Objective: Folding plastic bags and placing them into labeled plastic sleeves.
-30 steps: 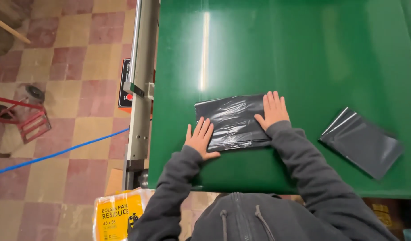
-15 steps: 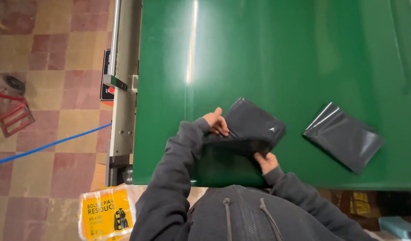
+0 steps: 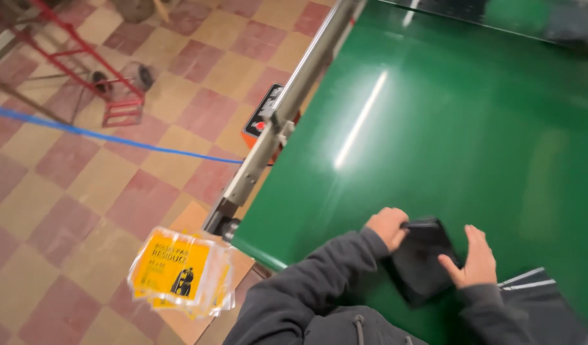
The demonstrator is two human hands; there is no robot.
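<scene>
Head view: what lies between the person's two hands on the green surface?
The folded black bag lies between the left hand and right hand, both touching it, in the head view.

- Two hands: the left hand [image 3: 388,227] and the right hand [image 3: 474,259], both at the lower middle of the frame.
- Two black plastic bags: one folded bag [image 3: 421,259] between the hands, one flat bag [image 3: 543,300] at the lower right corner.
- One green conveyor belt [image 3: 447,128] filling the right half.
- One stack of clear packets with yellow labels [image 3: 179,271], lower left.
- One red hand truck [image 3: 89,70], upper left.
- One blue line [image 3: 102,135] across the checkered floor.
</scene>
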